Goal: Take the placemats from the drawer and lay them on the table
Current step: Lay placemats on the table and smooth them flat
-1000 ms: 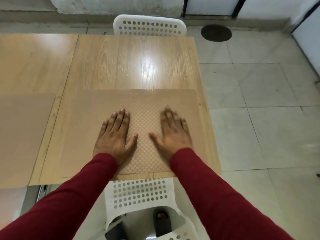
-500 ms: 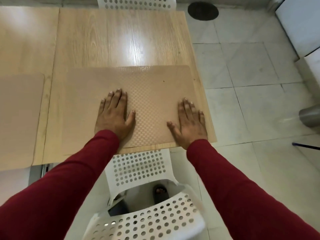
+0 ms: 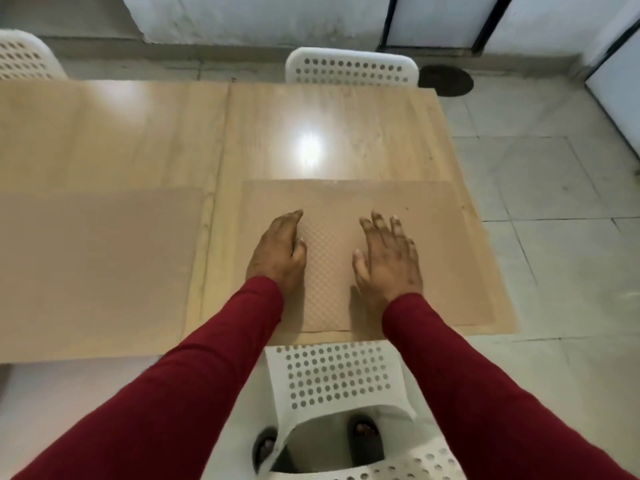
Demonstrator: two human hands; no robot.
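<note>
both hands, left hand (image 3: 278, 252) and right hand (image 3: 388, 254), open and empty over the textured placemat (image 3: 433, 237), its long axis running left-right beneath them.

Light wood counter (image 3: 329, 109) w/ bright ceiling-light glare at 12 o'clock, white perforated chairs at 12 (image 3: 351, 67), 6 (image 3: 339, 372) & top-left at 10 (image 3: 20, 57), pale grey tiled floor (image 3: 554, 188) at 3 w/ dark round drain (image 3: 446, 80) at 1, stained white wall (image 3: 263, 15) along far edge.
</note>
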